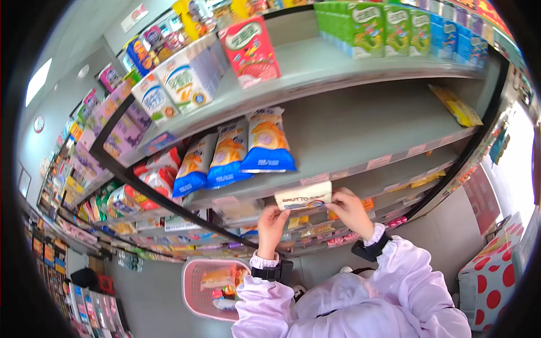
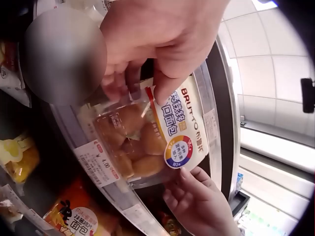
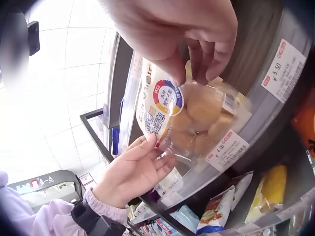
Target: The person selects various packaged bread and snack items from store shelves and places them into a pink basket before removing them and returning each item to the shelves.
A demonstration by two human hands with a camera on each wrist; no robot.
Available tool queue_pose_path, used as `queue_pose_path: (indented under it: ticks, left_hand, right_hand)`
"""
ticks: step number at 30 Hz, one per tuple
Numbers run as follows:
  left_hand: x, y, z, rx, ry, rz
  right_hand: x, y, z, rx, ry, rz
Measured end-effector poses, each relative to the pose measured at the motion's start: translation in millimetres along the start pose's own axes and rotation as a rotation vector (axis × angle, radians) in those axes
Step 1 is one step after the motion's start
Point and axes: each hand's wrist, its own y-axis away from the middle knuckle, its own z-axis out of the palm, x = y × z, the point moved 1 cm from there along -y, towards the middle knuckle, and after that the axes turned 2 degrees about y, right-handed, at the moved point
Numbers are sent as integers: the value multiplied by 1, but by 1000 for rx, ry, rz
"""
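A clear bag of small bread buns with a cream "BRUTTO" label is held between both hands at the shelf's front edge. My left hand pinches one side of it, thumb over the label's end. On the other side, my right hand pinches the bag near the round coloured logo. Through the clear plastic, several golden-brown buns show in the left wrist view. The right wrist view has the same bag tilted, its buns facing the price strip.
Three blue-and-orange snack bags stand on the shelf above. A pink basket holding several packages is on the floor at left. A yellow packet lies at the shelf's right end. Milk cartons line the top shelf.
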Motion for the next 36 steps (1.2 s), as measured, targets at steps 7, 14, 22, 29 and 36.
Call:
queue_pose_path:
  ticks: [7, 14, 22, 29, 36]
  left_hand:
    - [32, 65, -25, 167, -75, 144]
    - [19, 168, -104, 266, -265, -65]
    - [-26, 278, -230, 551, 20, -416]
    - [-46, 298, -371, 733, -162, -422]
    - [-113, 335, -463, 768, -425, -599]
  right_hand:
    - [-43, 27, 21, -129, 79, -172]
    - [-26, 81, 119, -564, -174, 220]
    - [-21, 129, 282, -858, -322, 388]
    - [-29, 149, 442, -883, -228, 365]
    - [-2, 188, 540, -949, -87, 327]
